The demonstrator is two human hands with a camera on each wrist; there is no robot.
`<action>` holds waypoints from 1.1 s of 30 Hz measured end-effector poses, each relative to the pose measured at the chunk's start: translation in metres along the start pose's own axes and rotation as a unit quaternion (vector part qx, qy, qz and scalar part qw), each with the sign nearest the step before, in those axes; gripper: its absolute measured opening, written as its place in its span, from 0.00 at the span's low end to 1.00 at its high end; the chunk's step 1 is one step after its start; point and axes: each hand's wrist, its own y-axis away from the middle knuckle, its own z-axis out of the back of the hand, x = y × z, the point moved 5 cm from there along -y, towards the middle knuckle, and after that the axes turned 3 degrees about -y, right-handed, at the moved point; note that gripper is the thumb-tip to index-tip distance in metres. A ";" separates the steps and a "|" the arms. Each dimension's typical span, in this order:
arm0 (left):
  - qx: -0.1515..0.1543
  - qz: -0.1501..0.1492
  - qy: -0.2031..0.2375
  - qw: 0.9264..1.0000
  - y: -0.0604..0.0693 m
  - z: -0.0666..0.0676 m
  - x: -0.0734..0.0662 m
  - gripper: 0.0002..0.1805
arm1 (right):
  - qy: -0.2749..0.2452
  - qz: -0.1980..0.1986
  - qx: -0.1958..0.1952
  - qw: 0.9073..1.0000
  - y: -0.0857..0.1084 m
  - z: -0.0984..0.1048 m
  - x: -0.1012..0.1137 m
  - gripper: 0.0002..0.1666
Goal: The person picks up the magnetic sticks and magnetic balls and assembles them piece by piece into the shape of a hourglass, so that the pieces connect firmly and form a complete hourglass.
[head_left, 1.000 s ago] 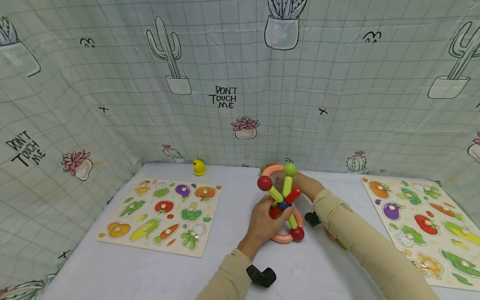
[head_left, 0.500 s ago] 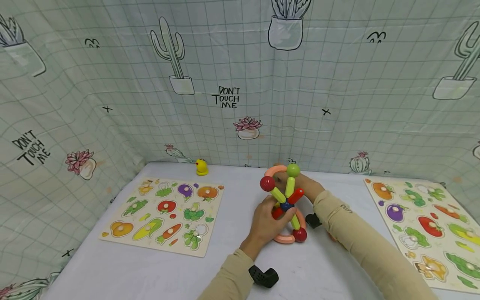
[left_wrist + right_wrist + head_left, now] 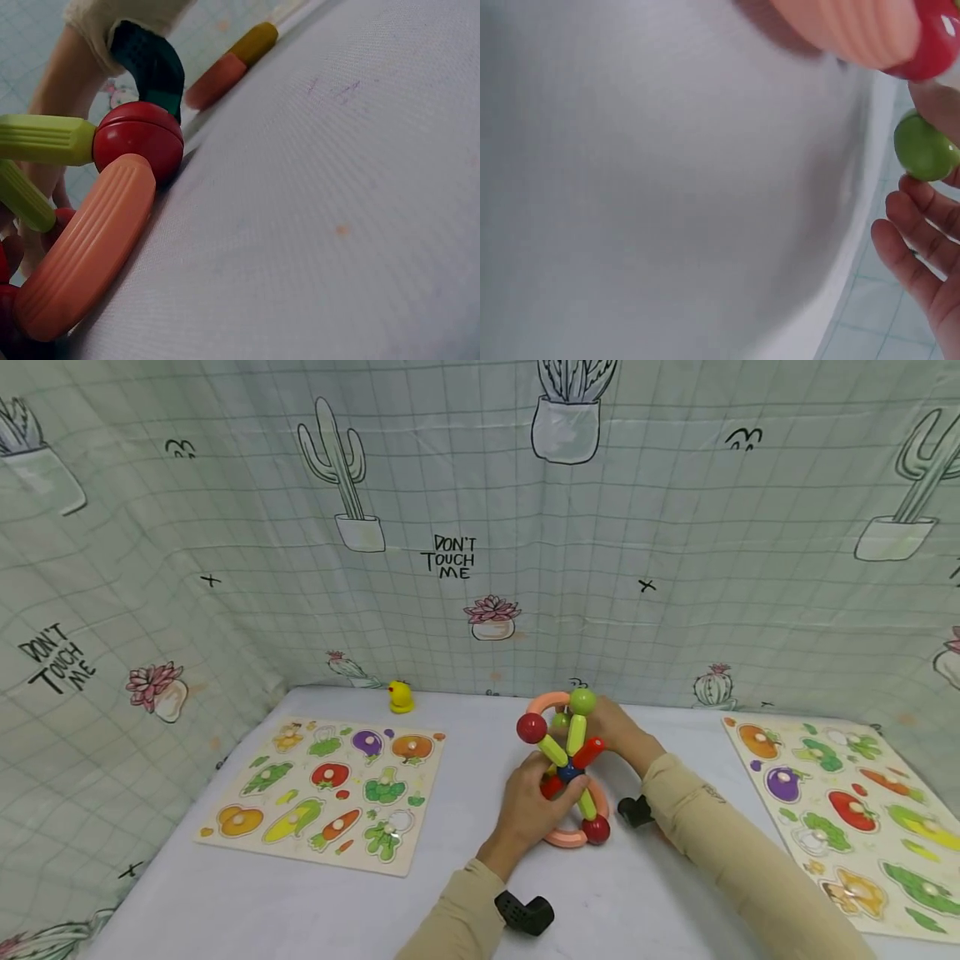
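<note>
A magnetic ball-and-rod construction toy [image 3: 585,803] stands near the middle of the table, with yellow-green rods, salmon curved rods and several balls. My left hand [image 3: 525,810] grips it from the left, around its dark blue centre ball [image 3: 570,770]. Behind the structure, my right hand [image 3: 613,727] pinches a green ball [image 3: 924,146] between thumb and a finger; its other fingers [image 3: 904,251] spread apart. Another green ball [image 3: 582,701] and a red ball [image 3: 532,727] top the toy. Low down, a salmon curved rod [image 3: 86,247] joins another red ball [image 3: 139,142].
Vegetable puzzle boards lie to the left [image 3: 318,793] and the right [image 3: 847,810]. A yellow duck [image 3: 401,697] sits at the back edge before a hanging cloth [image 3: 420,477]. Loose salmon and yellow rods [image 3: 217,81] lie near the right forearm.
My right hand has drawn slightly to the right behind the structure, so the small green ball there shows now. My left hand keeps its hold, and the toy stays in place.
</note>
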 end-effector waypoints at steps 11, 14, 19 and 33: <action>0.000 -0.002 0.005 1.000 -0.001 0.000 0.002 0.19 | 0.014 0.020 -0.044 0.999 0.011 0.019 0.000 0.20; -0.001 -0.002 0.001 1.000 -0.001 0.000 0.002 0.19 | -0.017 0.001 -0.056 0.998 0.017 0.024 -0.001 0.22; 0.001 0.006 -0.003 1.000 -0.001 -0.001 0.002 0.18 | -0.053 -0.005 -0.075 0.996 0.026 0.029 0.000 0.22; 0.002 0.016 -0.001 1.000 0.000 -0.003 0.005 0.20 | -0.087 -0.016 -0.110 0.990 0.044 0.041 0.002 0.20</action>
